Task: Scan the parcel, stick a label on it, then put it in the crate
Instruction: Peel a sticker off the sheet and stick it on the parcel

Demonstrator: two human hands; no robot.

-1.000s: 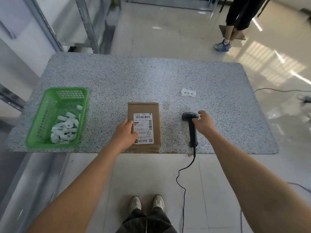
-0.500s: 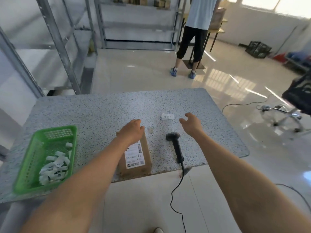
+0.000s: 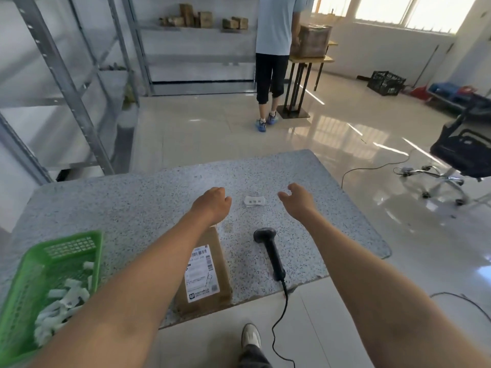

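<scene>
Both hands have left the parcel [image 3: 210,272] and scanner [image 3: 269,252]: left hand [image 3: 212,201] loosely curled, right hand [image 3: 297,199] open, both empty, reaching for the label [image 3: 254,201] beyond the parcel.

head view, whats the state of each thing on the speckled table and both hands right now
brown cardboard parcel: lying flat near the table's front edge, printed shipping label facing up, not held
black handheld scanner: lying on the table, cord hanging off the front edge, not held
small white paper label: flat on the table between the hands, untouched
green plastic basket: holds white paper scraps
left hand: empty, loosely curled
right hand: empty, open
</scene>
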